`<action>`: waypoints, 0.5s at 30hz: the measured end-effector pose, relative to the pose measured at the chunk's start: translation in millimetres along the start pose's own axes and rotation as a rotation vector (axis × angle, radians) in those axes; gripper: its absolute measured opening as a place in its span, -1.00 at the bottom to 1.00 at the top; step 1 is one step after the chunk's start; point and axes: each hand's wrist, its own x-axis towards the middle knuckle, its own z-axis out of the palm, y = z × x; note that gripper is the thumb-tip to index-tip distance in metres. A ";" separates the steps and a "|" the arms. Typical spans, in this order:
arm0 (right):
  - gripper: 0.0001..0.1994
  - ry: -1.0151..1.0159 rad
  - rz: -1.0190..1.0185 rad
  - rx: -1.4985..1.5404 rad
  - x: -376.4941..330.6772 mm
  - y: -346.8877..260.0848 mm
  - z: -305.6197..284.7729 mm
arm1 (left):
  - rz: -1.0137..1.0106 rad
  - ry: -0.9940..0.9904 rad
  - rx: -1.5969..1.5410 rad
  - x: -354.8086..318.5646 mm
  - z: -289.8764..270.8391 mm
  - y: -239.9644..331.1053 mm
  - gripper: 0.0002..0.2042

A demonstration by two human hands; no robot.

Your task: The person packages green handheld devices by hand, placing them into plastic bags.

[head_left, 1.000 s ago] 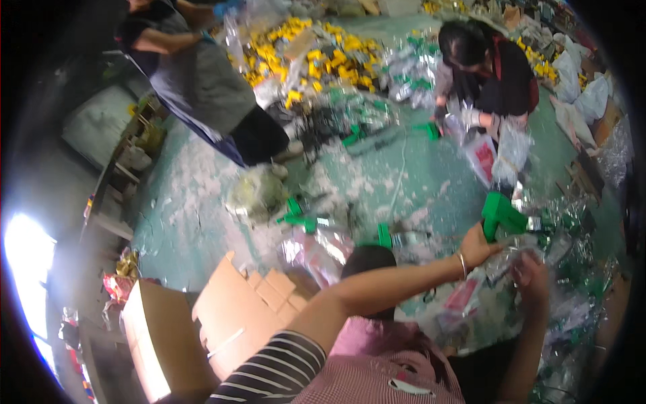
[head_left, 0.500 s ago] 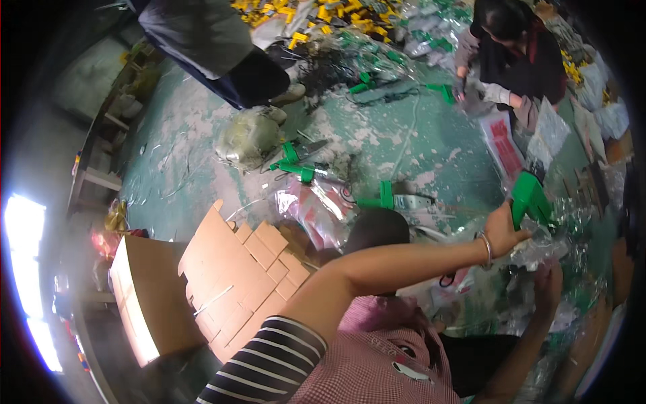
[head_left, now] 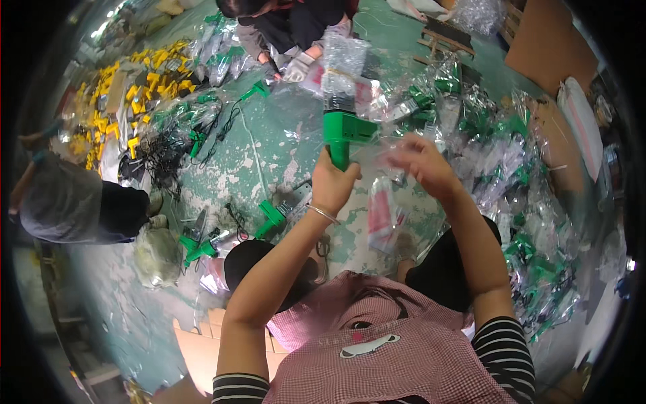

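My left hand (head_left: 334, 180) is closed round the handle of a green power tool (head_left: 346, 130), held up in front of me. The tool's far end points away from me, covered in bubble wrap (head_left: 344, 64) with a tan band round it. Just right of the tool, my right hand (head_left: 424, 165) is raised with its fingers apart, slightly blurred; I see nothing held in it. Below the hands, a clear bag with red and white print (head_left: 381, 214) lies on the floor between my legs.
A person (head_left: 293, 30) crouches ahead, gloved hands near another green tool (head_left: 256, 89). Bagged green tools (head_left: 531, 252) are heaped at right. Yellow parts (head_left: 141, 94) are piled far left. Another person (head_left: 81, 202) stands at left. Loose green tools (head_left: 271, 217) and flattened cardboard (head_left: 195, 343) lie near me.
My view has swung to the right. The green tool is now upright before me, still in my left hand. My right hand has come up from the clear plastic and spread its fingers.
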 end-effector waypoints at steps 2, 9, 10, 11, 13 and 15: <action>-0.92 0.180 -0.067 0.389 9.7 19.7 -22.8 | -0.072 -0.025 -0.059 -1.2 2.1 -0.2 -0.60; -0.89 0.704 -0.219 0.540 5.5 18.9 -126.9 | -0.125 -0.194 -0.154 -29.4 -29.0 48.6 -0.73; -0.89 0.730 -0.239 0.549 -0.3 9.4 -125.6 | -0.077 -0.208 -0.060 -37.6 -38.8 54.5 -0.72; -0.89 0.889 -0.295 0.211 -4.9 -2.8 -119.3 | -0.112 -0.271 -0.074 -48.5 -47.1 58.0 -0.73; -0.84 1.137 -0.479 -0.335 -6.5 -7.4 -124.8 | -0.030 -0.369 -0.004 -62.8 -61.5 57.1 -0.73; -0.86 1.079 -0.473 -0.469 -18.2 -23.3 -109.8 | 0.106 -0.373 0.111 -72.1 -67.9 49.3 -0.69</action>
